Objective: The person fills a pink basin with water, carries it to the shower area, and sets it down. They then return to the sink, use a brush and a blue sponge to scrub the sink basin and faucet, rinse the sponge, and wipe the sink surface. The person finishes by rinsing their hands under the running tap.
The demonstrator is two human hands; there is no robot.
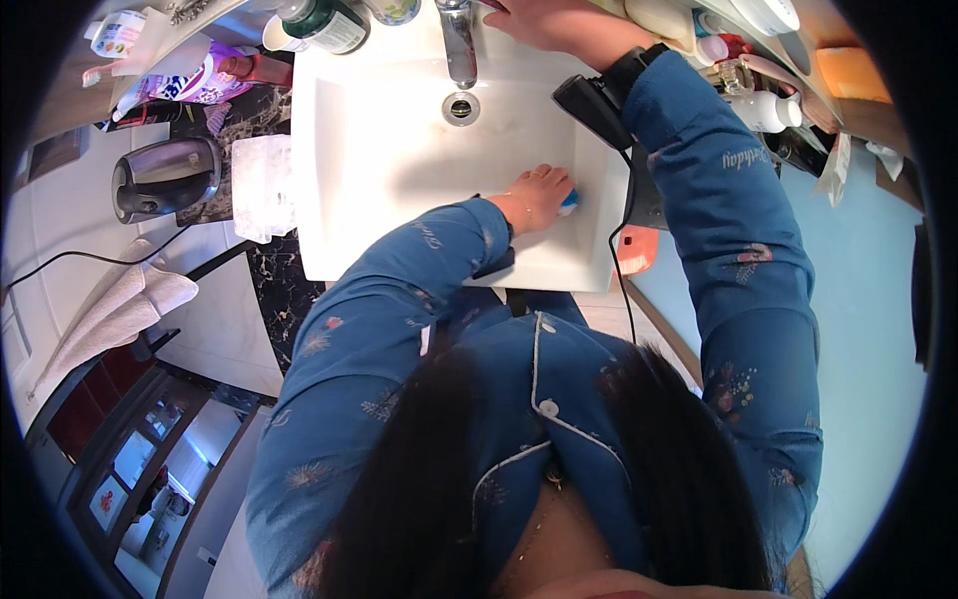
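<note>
My left hand (534, 199) is down in the white washbasin (359, 187), low on its right side. Its fingers curl over a small blue and white object (569, 199), mostly hidden beneath them, pressed to the basin surface. At the top edge, my right hand (550, 26) reaches in beside the chrome faucet (457, 45). Its fingertips are partly cut off by the frame, so whether they grip anything is unclear. Below the faucet is the round drain (460, 109). A black corded device (593, 112) rests over the basin's right rim, under my right wrist.
Left of the basin stand a green bottle (322, 26), a clear plastic box (262, 187) and a dark electric appliance (166, 180). Bottles, including a white one (763, 111), crowd the right ledge. The black cord (629, 202) hangs beside the basin. A towel (127, 307) hangs at left.
</note>
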